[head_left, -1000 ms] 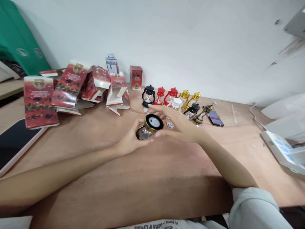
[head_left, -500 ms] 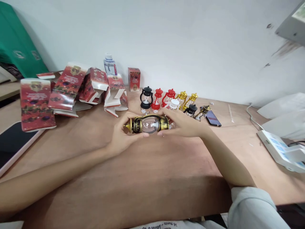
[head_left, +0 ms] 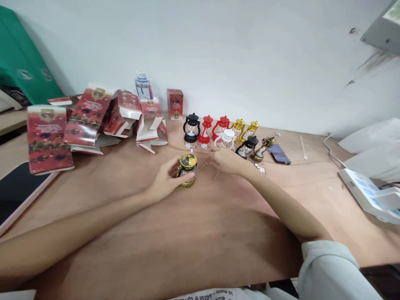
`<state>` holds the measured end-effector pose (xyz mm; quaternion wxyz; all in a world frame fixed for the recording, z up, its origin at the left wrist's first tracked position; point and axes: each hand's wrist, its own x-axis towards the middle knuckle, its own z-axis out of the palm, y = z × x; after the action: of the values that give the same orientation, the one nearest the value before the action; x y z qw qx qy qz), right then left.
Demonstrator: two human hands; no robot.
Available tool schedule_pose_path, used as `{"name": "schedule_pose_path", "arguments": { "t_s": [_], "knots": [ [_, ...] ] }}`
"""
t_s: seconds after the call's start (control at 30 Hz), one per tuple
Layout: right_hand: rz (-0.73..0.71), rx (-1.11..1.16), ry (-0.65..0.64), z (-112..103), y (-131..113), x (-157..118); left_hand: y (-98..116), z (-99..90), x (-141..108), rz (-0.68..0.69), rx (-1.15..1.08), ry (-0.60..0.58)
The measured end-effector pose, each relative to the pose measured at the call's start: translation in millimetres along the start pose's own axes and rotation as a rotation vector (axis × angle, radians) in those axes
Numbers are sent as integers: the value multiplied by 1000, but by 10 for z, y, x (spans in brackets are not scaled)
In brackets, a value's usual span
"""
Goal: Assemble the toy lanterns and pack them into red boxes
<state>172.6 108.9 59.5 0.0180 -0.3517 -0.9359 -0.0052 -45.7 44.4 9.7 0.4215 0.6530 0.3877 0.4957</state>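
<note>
A black-and-gold lantern (head_left: pixel 187 170) stands nearly upright on the brown table, its cap facing the camera. My left hand (head_left: pixel 170 177) grips it from the left, thumb across its front. To the right, my right hand (head_left: pixel 225 159) is closed, fingers together, just in front of the white lantern (head_left: pixel 227 137). A thin bent wire (head_left: pixel 215 175) shows beside those fingers; what they pinch is too small to make out. Behind stand a black lantern (head_left: pixel 191 128), red lanterns (head_left: pixel 205 130) and gold lanterns (head_left: pixel 250 131). Another black lantern (head_left: pixel 246 146) leans at the right.
Opened red boxes (head_left: pixel 50 137) are heaped at the left, near a tablet (head_left: pixel 18 191). A bottle (head_left: pixel 143 86) and a closed red box (head_left: pixel 175 104) stand by the wall. A phone (head_left: pixel 279 153) and a white power strip (head_left: pixel 368 196) lie at the right.
The lantern has turned from lying sideways between both hands to nearly upright in my left hand. My right hand has let go of it, and its fingers have closed by the thin wire.
</note>
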Motion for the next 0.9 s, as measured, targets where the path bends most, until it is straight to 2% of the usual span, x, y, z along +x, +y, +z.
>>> {"name": "schedule_pose_path", "arguments": {
  "t_s": [0.13,0.2,0.27,0.37,0.5,0.57,0.7,0.8,0.9],
  "knots": [
    [-23,-7,-23,138,-69,62,-58,4,14,-36,-39,-81],
    [-25,3,-18,165,-93,83,-78,4,30,-54,-80,-58],
    [-18,20,-16,156,-86,85,-95,-1,49,-96,-122,16],
    [23,67,1,61,-20,42,-109,-8,70,-173,-227,133],
    [91,185,62,-154,73,-62,-86,1,60,-290,-484,70],
    [111,374,109,-238,77,-98,-69,13,43,-320,-565,28],
    [75,955,161,-308,-17,-114,-55,32,9,-293,-555,-37],
    [4,1150,162,-329,-130,-109,-53,38,-12,-216,-415,-66],
    [-34,1239,180,-360,-224,-117,-49,35,-26,-168,-288,-113]
  ]
}}
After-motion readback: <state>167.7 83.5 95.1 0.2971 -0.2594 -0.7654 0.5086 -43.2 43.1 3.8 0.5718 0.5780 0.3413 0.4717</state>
